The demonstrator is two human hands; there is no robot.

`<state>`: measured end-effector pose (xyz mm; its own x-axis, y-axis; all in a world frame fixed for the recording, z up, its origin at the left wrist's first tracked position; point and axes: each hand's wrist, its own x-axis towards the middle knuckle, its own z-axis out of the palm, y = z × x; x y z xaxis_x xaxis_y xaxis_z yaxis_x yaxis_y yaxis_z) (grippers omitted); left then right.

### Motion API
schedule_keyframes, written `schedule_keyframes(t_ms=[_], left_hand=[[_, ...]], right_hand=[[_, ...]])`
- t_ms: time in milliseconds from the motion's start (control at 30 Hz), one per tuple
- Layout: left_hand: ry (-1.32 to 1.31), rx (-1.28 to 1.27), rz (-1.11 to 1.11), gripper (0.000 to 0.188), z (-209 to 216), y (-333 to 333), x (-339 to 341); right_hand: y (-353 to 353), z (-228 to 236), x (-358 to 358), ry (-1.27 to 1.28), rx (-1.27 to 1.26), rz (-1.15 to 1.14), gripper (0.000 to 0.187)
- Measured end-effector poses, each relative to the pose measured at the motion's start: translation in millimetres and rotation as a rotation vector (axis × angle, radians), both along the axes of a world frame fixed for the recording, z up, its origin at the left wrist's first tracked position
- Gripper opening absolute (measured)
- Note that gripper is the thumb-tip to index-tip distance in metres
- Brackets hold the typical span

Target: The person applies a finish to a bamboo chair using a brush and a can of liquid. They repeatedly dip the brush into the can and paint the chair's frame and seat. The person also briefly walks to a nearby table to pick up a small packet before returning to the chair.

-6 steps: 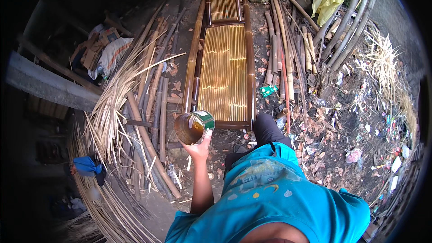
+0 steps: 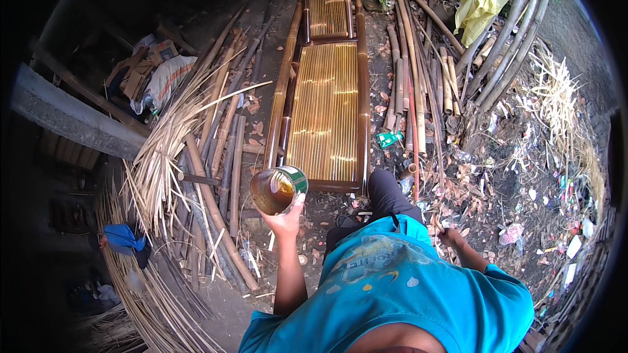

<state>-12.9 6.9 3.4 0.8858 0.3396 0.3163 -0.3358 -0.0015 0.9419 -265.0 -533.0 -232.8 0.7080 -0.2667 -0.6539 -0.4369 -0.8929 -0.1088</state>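
Observation:
My left hand [image 2: 285, 223] is wrapped round an open green tin can [image 2: 292, 179], tilted so that amber-brown liquid shows inside it. Just beyond the can lies a long bamboo bench [image 2: 324, 111], its slatted surface glossy and golden, with dark brown poles framing it. My right hand [image 2: 449, 238] is low beside my right hip, fingers closed. A small, thin brownish thing [image 2: 437, 223] sticks out from it, too small to name.
Loose bamboo poles [image 2: 418, 91] lie right of the bench. On the left are more poles and a heap of split bamboo strips [image 2: 163, 150]. A yellow plastic sheet [image 2: 481, 0] hangs at the far right. Leaves and litter [image 2: 513, 233] cover the ground at right.
My right hand has come into view beside my hip. The can in my left hand has shifted slightly nearer to me, and the bench appears a little lower in the picture.

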Motion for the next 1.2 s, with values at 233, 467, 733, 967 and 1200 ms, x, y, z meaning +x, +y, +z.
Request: schedule_keyframes(t_ms=[233,467,733,967,1200], left_hand=[[-0.003,0.041,0.042,0.097,11.9,-9.4,-12.8],[-0.015,0.008,0.063,0.099,29.7,-42.3,-17.6],[0.043,0.025,0.206,0.093,35.3,-55.3,-45.8],[0.125,0.041,0.342,0.09,30.4,-28.7,-80.9],[0.107,-0.004,0.377,0.083,31.8,46.3,-79.2]], right_hand=[[43.1,94.1,168.5,-0.323,0.404,-0.286,0.037],[14.6,13.7,165.6,-0.222,0.213,-0.227,0.033],[-26.3,-32.2,87.4,-0.062,0.116,-0.177,0.05],[4.0,-37.9,104.2,0.129,0.203,-0.133,0.053],[60.5,-84.7,199.9,-0.109,0.401,-0.081,0.045]])
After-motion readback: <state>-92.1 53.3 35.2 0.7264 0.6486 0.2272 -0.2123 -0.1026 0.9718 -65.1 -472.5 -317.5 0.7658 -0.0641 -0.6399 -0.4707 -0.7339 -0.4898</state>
